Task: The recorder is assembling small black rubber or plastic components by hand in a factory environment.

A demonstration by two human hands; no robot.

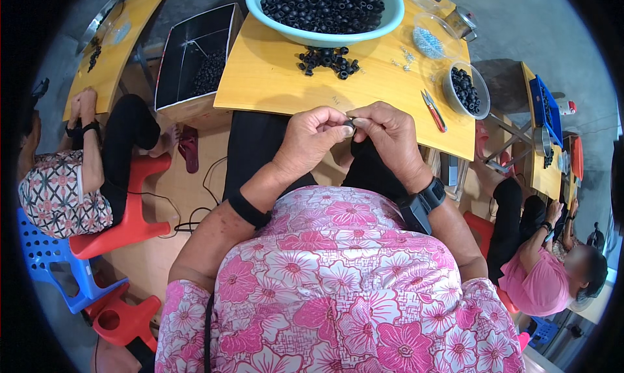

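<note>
Just past the near edge of the yellow table (260, 80), I pinch a small black ring-shaped rubber part (350, 124) between both hands. My left hand (312, 137) grips it with thumb and forefinger. From the other side, my right hand (389, 135) closes its thumb and fingers at the same part; the fingertips cover most of it. Beyond them lies a loose heap of black parts (328, 61). Behind the heap stands a turquoise basin (325, 39) full of similar pieces. Red-handled snips (434, 111) rest to the right of my right hand.
A clear tub of black parts (465, 92) stands at the table's right edge. Farther back are a clear dish of pale blue bits (429, 42) and a metal cup (463, 23). A black-lined box (195, 57) stands left. People sit at tables on both sides.
</note>
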